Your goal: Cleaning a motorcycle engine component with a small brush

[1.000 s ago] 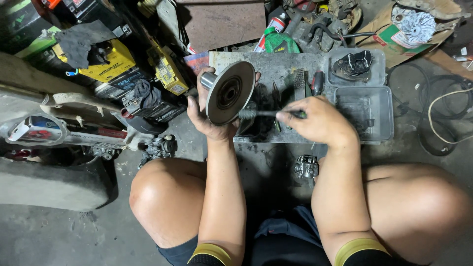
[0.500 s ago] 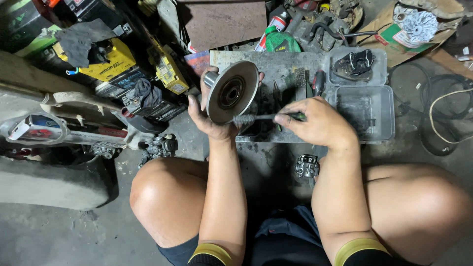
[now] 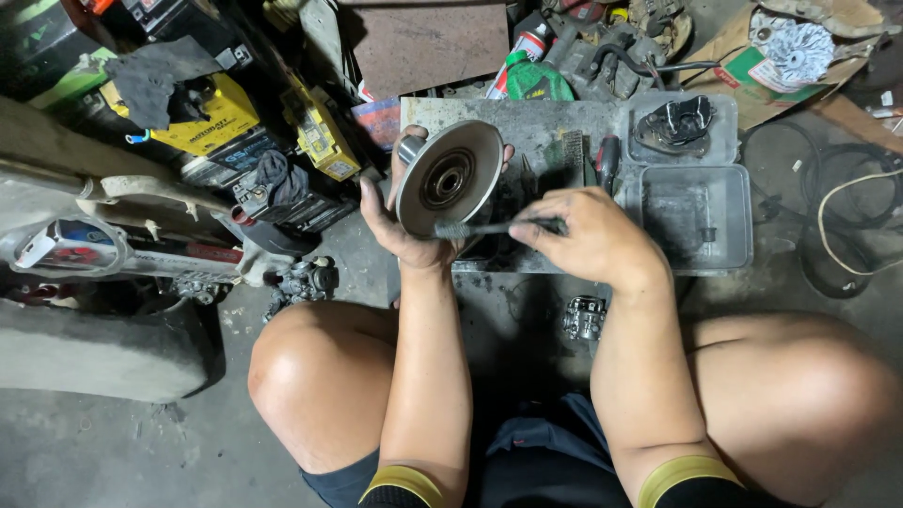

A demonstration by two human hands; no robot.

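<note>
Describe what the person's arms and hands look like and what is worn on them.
Both forearms are bare from wrist to near the elbow, with no gloves, watch or rings visible on the left hand or the right hand. At the bottom edge of the picture each arm shows a black sleeve ending in a mustard-yellow ribbed cuff, one on the left arm and one on the right arm.

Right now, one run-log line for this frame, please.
left hand: holds metal disc | right hand: small brush at disc rim | below: grey tray
</note>
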